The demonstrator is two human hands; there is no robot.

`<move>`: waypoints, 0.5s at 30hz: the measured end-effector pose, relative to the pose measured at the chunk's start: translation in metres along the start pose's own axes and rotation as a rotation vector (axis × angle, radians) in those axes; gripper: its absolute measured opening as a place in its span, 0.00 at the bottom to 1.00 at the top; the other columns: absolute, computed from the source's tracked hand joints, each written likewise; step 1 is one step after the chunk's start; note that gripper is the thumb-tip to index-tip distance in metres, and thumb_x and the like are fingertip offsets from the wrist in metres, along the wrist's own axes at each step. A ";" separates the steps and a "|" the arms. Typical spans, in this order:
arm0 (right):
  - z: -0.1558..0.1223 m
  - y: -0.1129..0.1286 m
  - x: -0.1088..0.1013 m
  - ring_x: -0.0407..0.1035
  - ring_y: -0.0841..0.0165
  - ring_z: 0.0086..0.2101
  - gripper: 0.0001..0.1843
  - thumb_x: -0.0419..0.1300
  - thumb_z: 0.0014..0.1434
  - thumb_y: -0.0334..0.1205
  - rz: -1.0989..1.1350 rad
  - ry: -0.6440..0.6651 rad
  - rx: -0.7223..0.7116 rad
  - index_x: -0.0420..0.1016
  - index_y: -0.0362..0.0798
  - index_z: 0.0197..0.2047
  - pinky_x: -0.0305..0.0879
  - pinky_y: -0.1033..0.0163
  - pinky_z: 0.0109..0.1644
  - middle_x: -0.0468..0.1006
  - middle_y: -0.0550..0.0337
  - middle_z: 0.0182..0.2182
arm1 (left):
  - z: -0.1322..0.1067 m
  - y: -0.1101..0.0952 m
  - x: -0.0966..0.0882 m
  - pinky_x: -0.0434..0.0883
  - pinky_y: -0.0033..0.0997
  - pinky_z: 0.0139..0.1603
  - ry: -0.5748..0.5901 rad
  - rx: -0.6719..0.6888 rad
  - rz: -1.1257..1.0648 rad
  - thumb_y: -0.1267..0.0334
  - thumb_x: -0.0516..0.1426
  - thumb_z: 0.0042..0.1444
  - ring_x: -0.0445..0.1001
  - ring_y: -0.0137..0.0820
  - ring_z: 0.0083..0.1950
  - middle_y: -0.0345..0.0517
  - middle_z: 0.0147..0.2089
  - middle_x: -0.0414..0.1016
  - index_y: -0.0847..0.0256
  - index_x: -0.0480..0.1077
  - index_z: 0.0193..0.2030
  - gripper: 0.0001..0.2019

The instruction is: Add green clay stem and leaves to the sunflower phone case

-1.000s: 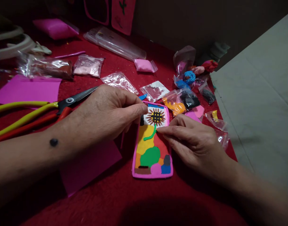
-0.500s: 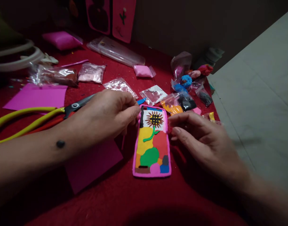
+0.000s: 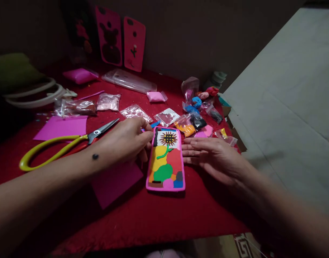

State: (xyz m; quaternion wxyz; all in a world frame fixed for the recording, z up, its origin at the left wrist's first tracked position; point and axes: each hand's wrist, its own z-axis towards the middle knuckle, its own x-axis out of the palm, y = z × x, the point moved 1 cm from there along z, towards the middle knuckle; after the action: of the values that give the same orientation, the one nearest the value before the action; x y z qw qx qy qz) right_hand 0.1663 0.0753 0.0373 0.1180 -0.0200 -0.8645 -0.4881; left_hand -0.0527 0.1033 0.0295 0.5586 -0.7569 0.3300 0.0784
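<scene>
A phone case [image 3: 163,172] covered in coloured clay lies on the red cloth in front of me. It has a pink rim, a sunflower on a white patch at its far end, and patches of yellow, red, green and other colours. My left hand [image 3: 132,138] is closed, its thumb and forefinger at the case's upper left edge; the curled fingers below are partly hidden. Along the right edge, my right hand [image 3: 213,157] is open, fingers stretched out and their tips close to the rim. Behind my left fingertips shows part of a blue tool [image 3: 155,124].
Yellow-handled scissors [image 3: 53,141] lie beyond my left forearm, near pink sheets [image 3: 116,184]. Small clay bags [image 3: 184,125] and a clear case packet [image 3: 129,81] lie further back. Two decorated cases [image 3: 134,43] lean on the wall. The table edge drops to pale floor at right.
My right fingers have straightened and spread from a curled pose beside the case. My left hand stays at the upper left edge. The view has shifted, showing more of the table's front edge.
</scene>
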 end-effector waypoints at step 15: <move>0.017 -0.027 0.014 0.79 0.63 0.43 0.09 0.58 0.65 0.28 0.370 0.076 -0.060 0.80 0.44 0.38 0.68 0.51 0.63 0.85 0.51 0.42 | -0.003 0.008 -0.019 0.61 0.27 0.16 -0.116 0.137 0.143 0.61 0.48 0.62 0.65 0.27 0.15 0.42 0.21 0.75 0.62 0.70 0.42 0.12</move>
State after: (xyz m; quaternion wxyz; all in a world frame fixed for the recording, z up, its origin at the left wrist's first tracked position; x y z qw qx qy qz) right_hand 0.1453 0.0739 0.0091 0.2375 -0.1638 -0.8261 -0.4841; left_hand -0.0722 0.1074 0.0335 0.6204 -0.6856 0.3546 0.1390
